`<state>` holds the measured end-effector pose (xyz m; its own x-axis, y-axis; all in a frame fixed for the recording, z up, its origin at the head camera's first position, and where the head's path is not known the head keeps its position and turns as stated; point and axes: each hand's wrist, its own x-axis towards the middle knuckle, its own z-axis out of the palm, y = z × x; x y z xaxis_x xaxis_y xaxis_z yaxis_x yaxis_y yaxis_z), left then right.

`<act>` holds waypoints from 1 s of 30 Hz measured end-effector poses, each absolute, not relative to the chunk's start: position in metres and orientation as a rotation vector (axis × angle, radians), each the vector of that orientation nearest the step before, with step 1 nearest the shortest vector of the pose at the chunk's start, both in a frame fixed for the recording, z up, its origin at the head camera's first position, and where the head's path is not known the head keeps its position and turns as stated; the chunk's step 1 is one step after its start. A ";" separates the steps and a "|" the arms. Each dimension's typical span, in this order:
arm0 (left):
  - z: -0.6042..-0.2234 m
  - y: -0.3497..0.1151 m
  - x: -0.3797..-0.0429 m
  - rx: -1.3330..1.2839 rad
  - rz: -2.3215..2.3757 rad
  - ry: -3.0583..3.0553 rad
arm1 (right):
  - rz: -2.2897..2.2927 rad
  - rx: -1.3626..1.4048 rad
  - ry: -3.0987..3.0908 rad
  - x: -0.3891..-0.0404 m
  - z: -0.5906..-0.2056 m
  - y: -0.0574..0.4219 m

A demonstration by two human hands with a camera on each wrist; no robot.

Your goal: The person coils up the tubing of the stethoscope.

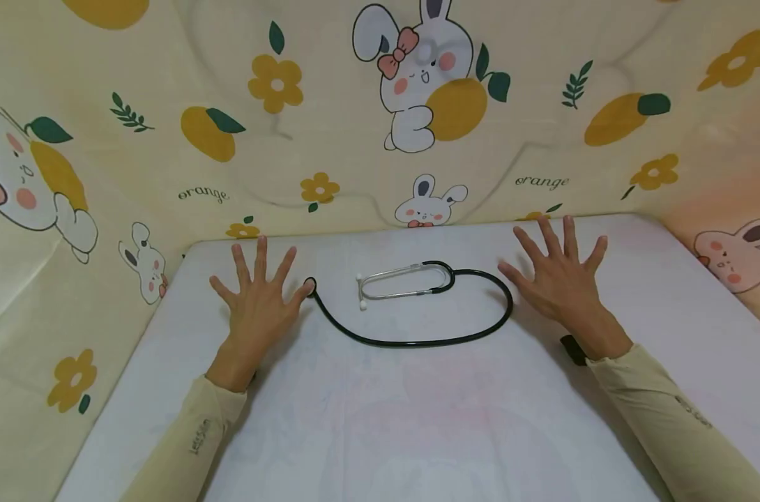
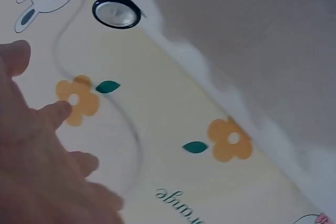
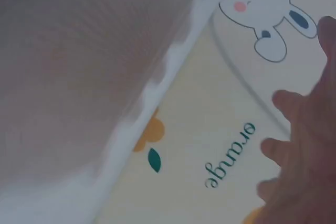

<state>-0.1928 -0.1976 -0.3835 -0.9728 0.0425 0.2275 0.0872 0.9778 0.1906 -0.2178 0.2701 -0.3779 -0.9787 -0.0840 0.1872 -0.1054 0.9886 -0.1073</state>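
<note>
Well, stethoscope [image 1: 411, 343] lies lengthwise, roughly parallel to far edge of desk [image 1: 405, 411], between left grip [image 1: 257, 307] and right grip [image 1: 562, 282], both splayed wide, empty; chest piece [image 2: 117, 14] nearer left, contact unclear.

On the table [image 1: 405, 425], the stethoscope [image 1: 453, 274] lies between the left hand [image 1: 257, 307] and the right hand [image 1: 558, 286]. Its ear tubes [image 1: 395, 295] have the ear tips [image 1: 363, 305] at their left end. From their right end, the hose [image 1: 411, 344] curves around, passes in front of them and ends leftward at the chest piece [image 2: 116, 14], by the left hand. Behind the table is the cloth [image 1: 330, 132].
</note>
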 end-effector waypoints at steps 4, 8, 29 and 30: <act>-0.384 -0.192 -0.195 -0.140 -0.244 -2.916 | 0.167 0.188 -2.960 -0.218 -0.377 0.268; -0.381 -0.168 -0.201 -0.267 -0.244 -2.988 | 0.149 0.294 -3.001 -0.222 -0.372 0.259; -0.379 -0.103 -0.236 -0.713 -0.427 -3.256 | 0.265 0.369 -3.347 -0.233 -0.365 0.252; -0.378 -0.101 -0.236 -0.699 -0.397 -3.258 | 0.296 0.354 -3.355 -0.233 -0.361 0.252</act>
<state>-0.2356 -0.1010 -0.3784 -0.8915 0.4249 -0.1573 0.3746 0.8865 0.2715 -0.2330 0.2516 -0.3615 -0.9486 -0.2255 -0.2219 -0.1831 0.9633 -0.1961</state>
